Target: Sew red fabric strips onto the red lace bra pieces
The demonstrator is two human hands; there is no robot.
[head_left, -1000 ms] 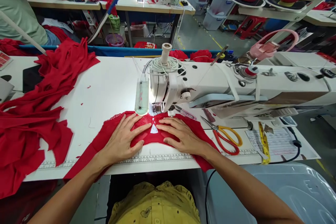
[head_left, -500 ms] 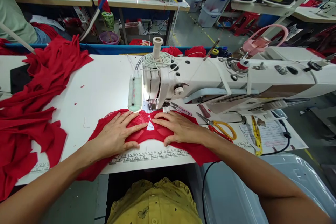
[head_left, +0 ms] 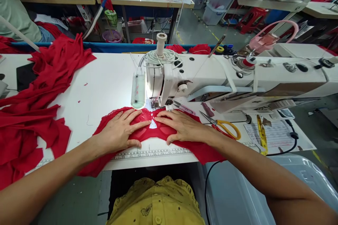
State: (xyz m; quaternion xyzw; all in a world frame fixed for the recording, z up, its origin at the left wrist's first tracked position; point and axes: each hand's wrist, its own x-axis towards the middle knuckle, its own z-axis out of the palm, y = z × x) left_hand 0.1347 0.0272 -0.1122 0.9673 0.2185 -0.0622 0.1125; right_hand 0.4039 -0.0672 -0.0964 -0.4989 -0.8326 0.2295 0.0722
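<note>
A red lace-and-mesh garment piece [head_left: 146,133] lies flat at the front edge of the sewing table, with a small triangular gap in its middle. My left hand [head_left: 121,130] rests on its left half, fingers spread and stretched out. Over the right half lies my right hand [head_left: 179,125], its fingers also extended and pressing the cloth down. Both index fingertips are close to the gap, one on each side. Just beyond the fabric stands the sewing machine [head_left: 169,77], its presser foot [head_left: 155,103] close to the cloth's far edge.
A heap of red fabric [head_left: 52,91] covers the table's left side. Yellow-handled scissors [head_left: 228,128], tweezers [head_left: 183,107], a yellow tape measure [head_left: 262,135] and a paper sheet [head_left: 283,135] lie to the right. A grey-blue plastic bin [head_left: 237,186] stands below. Another person [head_left: 17,14] sits at the far left.
The camera view has shifted slightly, so everything sits a little further right and up. Both hands stay on the red garment piece in nearly the same pose.
</note>
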